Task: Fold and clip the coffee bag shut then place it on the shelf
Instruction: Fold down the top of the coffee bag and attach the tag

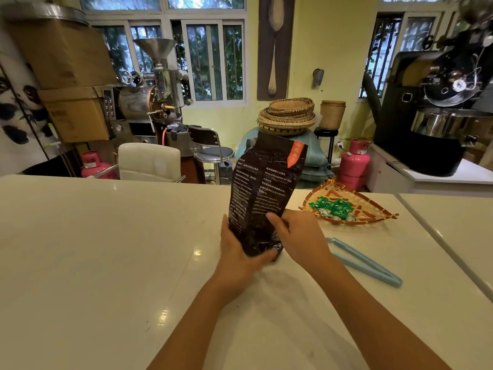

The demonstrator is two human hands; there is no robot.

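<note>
A tall dark brown coffee bag (264,188) with white print and an orange tag stands upright on the white counter (106,249), its top unfolded. My left hand (236,252) cups its lower left side and base. My right hand (298,236) grips its lower right side, thumb on the front. A long light-blue bag clip (365,261) lies on the counter just right of my right wrist, its two arms spread open.
A woven tray (373,218) of green wrapped sweets sits behind the clip. A second white counter (458,225) adjoins on the right. Beyond the counter are a white chair (149,161), a stool, coffee roasters, pink gas cylinders and stacked baskets.
</note>
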